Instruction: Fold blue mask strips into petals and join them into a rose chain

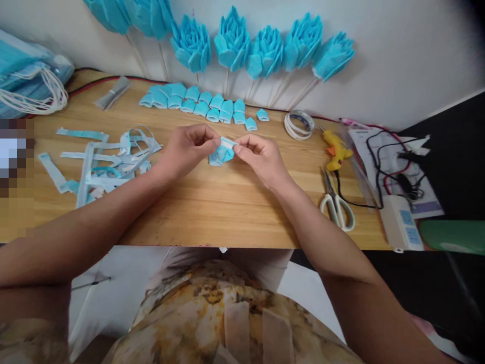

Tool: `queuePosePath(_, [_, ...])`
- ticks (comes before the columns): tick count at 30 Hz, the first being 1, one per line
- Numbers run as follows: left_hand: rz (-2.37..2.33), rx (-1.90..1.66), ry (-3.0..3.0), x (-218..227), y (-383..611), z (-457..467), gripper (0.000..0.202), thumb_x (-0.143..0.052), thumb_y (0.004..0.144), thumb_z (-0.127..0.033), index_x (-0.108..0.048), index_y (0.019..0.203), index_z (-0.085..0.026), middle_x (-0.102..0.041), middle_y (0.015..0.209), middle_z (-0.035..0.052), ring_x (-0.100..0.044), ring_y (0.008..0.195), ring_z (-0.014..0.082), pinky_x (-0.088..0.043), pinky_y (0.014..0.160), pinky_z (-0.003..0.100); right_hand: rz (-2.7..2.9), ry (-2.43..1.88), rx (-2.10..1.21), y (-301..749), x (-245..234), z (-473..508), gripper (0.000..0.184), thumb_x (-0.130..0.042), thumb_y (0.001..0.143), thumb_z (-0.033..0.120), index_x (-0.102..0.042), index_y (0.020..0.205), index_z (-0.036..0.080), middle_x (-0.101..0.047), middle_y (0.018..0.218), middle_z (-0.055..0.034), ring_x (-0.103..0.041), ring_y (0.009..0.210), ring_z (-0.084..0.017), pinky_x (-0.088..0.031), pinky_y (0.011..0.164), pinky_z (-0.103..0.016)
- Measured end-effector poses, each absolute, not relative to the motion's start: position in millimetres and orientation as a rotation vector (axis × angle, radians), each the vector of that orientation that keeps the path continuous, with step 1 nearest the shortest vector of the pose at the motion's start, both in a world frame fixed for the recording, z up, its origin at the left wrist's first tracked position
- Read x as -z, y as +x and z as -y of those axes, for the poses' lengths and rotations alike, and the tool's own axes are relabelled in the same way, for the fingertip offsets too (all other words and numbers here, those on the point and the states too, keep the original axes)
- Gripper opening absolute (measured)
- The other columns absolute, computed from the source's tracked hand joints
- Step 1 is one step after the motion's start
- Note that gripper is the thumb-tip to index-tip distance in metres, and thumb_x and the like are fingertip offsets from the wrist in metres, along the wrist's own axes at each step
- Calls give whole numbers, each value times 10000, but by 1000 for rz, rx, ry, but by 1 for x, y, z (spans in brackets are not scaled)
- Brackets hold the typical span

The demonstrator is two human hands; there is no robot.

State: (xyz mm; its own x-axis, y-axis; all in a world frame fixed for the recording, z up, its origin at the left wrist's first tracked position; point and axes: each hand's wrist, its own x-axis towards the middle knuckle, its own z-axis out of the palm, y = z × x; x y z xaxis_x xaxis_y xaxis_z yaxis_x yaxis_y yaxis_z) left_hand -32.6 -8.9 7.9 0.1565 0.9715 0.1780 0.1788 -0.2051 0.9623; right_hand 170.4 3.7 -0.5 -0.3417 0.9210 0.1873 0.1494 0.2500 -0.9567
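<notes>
Pinching one end of a small blue fabric piece [219,157], the left hand [187,150] has thumb and fingers closed; the right hand [264,155] grips the other end likewise. The piece is held about midway between the surface's left and right sides. Its white band [229,143] runs left to right, dipping slightly rightward, while the blue body spreads toward the front edge; fingertips hide both ends, so its full long axis is uncertain.

The wooden surface [215,207] backs onto a white wall [382,65], with a black area [460,151] beyond its right side.

By the back left corner sit blue packs [32,60] with looped white cord [45,96], then clear strips [112,93]. Blue and white scraps [85,174] spread nearer the left side, partly behind the left forearm. Folded blue pieces [226,111] line up near the back edge, below stemmed blue flowers [231,43] leaning on the wall. Farther right come tape rolls [297,135], a yellow glue gun [336,149], scissors [331,192], papers [361,146] under tangled cables, and a power strip [399,220] at the front right corner.
</notes>
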Motion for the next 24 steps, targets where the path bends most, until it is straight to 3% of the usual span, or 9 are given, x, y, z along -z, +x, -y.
queuePosePath(7, [-1241, -1387, 1738, -5, -30, 12, 155, -702, 880, -345, -659, 811, -213, -653, 723, 6, -560, 640, 137, -425, 600, 282, 1694, -1083, -976, 168, -1, -2, 150, -655, 856, 336, -673, 783, 207, -667, 737, 19, -581, 696, -121, -459, 678, -270])
queuePosePath(13, [-1263, -1286, 2035, -10, -28, 20, 133, -677, 880, -319, -693, 767, -253, -647, 691, 2, -567, 647, 157, -425, 635, 318, 1807, -1114, -710, 164, -4, 5, 117, -648, 866, 266, -662, 764, 210, -673, 723, 24, -589, 693, -121, -481, 714, -272])
queuePosePath(24, [-1288, -1189, 2036, -9, -28, 19, 109, -665, 874, -307, -715, 783, -273, -669, 728, 20, -602, 702, 196, -441, 696, 366, 1866, -1094, -624, 161, -1, 8, 109, -637, 886, 275, -673, 801, 218, -706, 766, 15, -618, 724, -132, -507, 743, -285])
